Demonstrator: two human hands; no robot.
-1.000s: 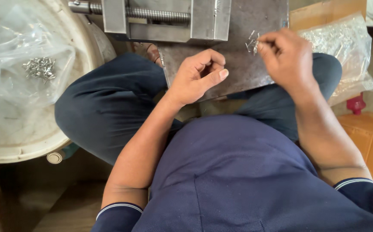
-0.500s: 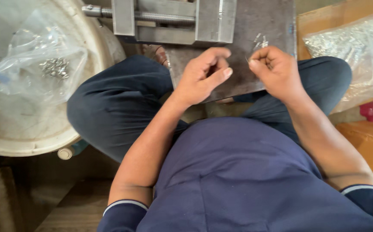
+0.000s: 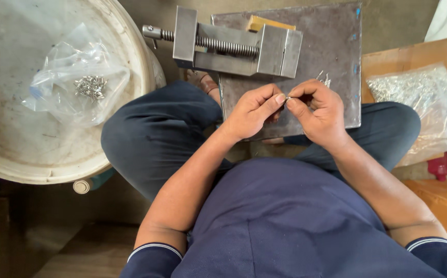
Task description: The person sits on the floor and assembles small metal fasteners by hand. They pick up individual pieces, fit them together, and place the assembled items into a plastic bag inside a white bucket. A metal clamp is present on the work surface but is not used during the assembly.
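My left hand [image 3: 253, 109] and my right hand [image 3: 320, 112] meet fingertip to fingertip over a grey steel plate [image 3: 344, 62] resting on my lap. Between the fingertips they pinch a tiny shiny metal part [image 3: 287, 98]; it is too small to tell its shape. A few loose metal parts [image 3: 324, 78] lie on the plate just above my right hand. A steel machine vise [image 3: 234, 45] sits across the plate's far edge, jaws nearly together.
A white bucket [image 3: 131, 77] stands at the left with a clear plastic bag of small metal parts [image 3: 90, 86] inside. At the right, another clear bag full of metal parts [image 3: 414, 95] lies on brown cardboard [image 3: 406, 54]. A red object [image 3: 440, 167] sits beside my right knee.
My right hand came in from the plate's right side toward my left hand, and both now pinch the small part together. The view also shifted, showing more of the bucket and vise.
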